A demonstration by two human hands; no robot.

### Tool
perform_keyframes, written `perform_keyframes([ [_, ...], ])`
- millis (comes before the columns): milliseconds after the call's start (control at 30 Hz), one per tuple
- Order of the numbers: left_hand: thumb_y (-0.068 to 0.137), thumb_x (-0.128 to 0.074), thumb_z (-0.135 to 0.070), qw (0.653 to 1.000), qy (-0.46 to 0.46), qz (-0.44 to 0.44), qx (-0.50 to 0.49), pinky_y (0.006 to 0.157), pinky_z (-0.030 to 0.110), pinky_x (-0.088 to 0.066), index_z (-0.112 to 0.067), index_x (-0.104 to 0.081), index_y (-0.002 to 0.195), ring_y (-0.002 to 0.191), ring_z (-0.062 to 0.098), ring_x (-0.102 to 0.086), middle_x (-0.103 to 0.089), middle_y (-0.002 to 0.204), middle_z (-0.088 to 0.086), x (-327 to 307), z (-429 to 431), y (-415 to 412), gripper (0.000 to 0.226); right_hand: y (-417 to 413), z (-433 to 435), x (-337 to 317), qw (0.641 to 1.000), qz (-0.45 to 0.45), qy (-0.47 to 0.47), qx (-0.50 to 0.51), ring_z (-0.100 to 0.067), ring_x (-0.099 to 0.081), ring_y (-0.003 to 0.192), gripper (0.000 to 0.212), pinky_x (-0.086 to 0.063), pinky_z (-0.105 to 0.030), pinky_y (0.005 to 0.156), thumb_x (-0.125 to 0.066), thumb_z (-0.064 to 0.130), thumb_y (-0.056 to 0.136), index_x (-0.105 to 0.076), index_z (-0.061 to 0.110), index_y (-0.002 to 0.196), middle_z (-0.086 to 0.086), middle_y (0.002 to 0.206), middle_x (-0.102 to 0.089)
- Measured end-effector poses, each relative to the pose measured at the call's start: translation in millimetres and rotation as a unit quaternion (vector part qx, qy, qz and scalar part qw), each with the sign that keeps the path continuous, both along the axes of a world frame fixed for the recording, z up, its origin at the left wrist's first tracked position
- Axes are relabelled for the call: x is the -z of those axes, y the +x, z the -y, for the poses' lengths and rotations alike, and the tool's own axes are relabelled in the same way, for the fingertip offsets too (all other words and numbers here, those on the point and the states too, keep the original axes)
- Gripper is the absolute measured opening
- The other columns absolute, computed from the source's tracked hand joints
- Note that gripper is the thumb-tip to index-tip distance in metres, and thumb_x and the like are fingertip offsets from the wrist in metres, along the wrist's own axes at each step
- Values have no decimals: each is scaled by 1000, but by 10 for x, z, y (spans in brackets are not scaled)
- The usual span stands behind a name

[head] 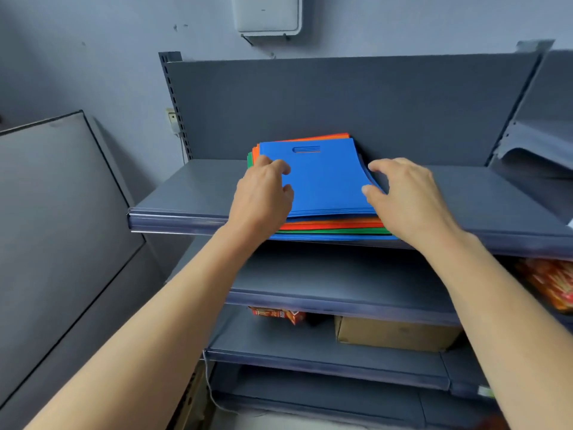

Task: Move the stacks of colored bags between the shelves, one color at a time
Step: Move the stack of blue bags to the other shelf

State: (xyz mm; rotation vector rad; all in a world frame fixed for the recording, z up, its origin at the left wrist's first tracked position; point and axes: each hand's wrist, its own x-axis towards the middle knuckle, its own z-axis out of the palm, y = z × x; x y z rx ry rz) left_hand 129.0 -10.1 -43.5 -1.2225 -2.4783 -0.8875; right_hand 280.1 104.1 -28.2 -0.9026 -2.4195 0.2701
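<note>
Presently, on the top shelf [186,193], the left hand [263,193] and right hand [406,197] grip opposite edges of the blue bag stack [325,181]. An uneven lift could drag the orange bags [335,225] underneath along.

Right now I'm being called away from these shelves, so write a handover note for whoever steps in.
Left hand: grips the left edge of the top blue bags.
Right hand: pinches their right edge, which curls upward.
Pile: on the top shelf, blue bags over orange bags, then green bags, with more blue at the bottom.
Done: nothing visibly moved; no bags show on the shelf below.
Left: lift the blue stack off, then move the other colors one at a time.
</note>
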Motion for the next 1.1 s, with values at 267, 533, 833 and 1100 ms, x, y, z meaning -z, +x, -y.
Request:
perform_keyframes([
  [267,93,-49,-14,996,-69,45,-23,90,37,-42,-9,-49,130,109,31,-51,-47,129,11,173,-342,-726,37,-738,-359,215,998,34,-48,18,-28,-46,121,43,-39,-37,96,-51,26,95,-46,10,135,-10,136,-47],
  [533,92,-51,-23,983,-146,100,-38,90,40,-42,-2,-52,117,109,35,-49,-52,121,16,438,-574,-1037,33,-1021,-670,508,984,135,-103,53,-31,-39,129,59,-36,-42,101,-52,41,93,-38,10,140,-12,142,-39],
  [833,90,-51,-28,967,-174,175,-58,86,38,-37,-9,-51,109,115,32,-36,-54,113,13,454,-751,-1136,27,-1130,-981,566,965,212,-146,55,-34,-27,133,78,-32,-45,103,-46,63,86,-25,17,146,-8,150,-27],
  [1100,90,-54,-24,980,-165,93,-68,98,39,-29,-10,-50,128,123,32,-32,-43,132,13,513,-864,-1125,41,-1158,-1092,649,961,212,-170,48,-35,-18,137,78,-25,-49,109,-44,65,86,-24,20,146,-6,153,-19],
])
